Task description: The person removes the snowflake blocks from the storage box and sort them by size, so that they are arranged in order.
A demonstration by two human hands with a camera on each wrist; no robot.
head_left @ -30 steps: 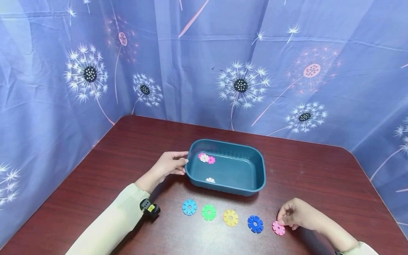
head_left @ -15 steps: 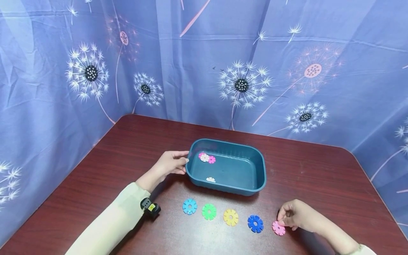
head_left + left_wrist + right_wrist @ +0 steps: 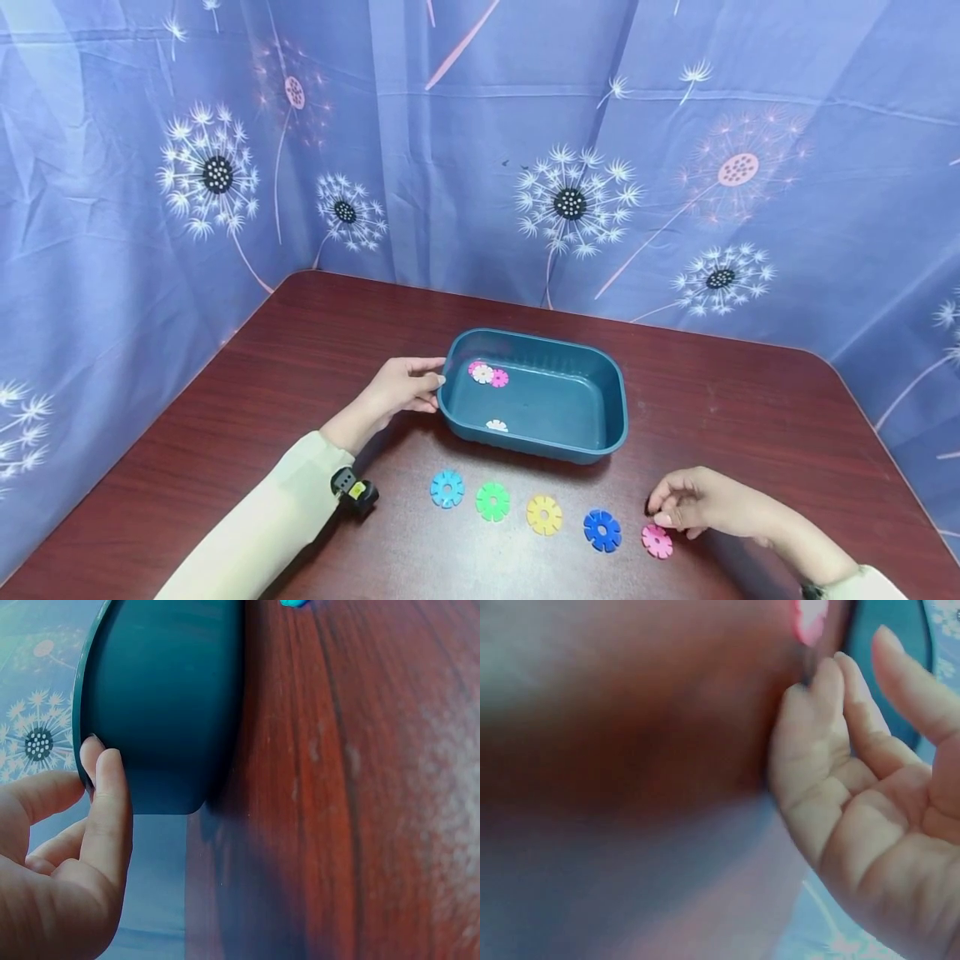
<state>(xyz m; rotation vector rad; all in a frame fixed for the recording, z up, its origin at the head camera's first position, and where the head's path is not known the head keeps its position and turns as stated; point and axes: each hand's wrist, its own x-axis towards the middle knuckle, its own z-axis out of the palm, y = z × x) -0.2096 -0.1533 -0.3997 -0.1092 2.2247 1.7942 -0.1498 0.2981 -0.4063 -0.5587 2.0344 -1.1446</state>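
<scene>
My left hand [image 3: 401,386] pinches the left rim of a dark teal plastic bin [image 3: 540,414] between thumb and fingers; the left wrist view shows this hold on the bin's wall [image 3: 165,690]. At the right, my right hand [image 3: 693,506] has its fingers loosely bent with thumb and fingertips apart, just above a pink notched disc [image 3: 652,546] that lies flat on the table. That disc ends a row: light blue disc [image 3: 456,493], green disc [image 3: 483,502], yellow disc [image 3: 535,516], dark blue disc [image 3: 593,533], then pink. In the right wrist view the palm shows, holding nothing.
Inside the bin, a white disc [image 3: 482,374] overlaps pink discs [image 3: 500,378] in the back left corner, and another white disc [image 3: 497,425] lies by the front wall. A blue dandelion-print curtain [image 3: 450,183] stands behind the reddish-brown table [image 3: 720,400].
My right hand has let go of the pink disc and lifted slightly off it; the disc stays at the row's right end. The left hand keeps its hold on the bin.
</scene>
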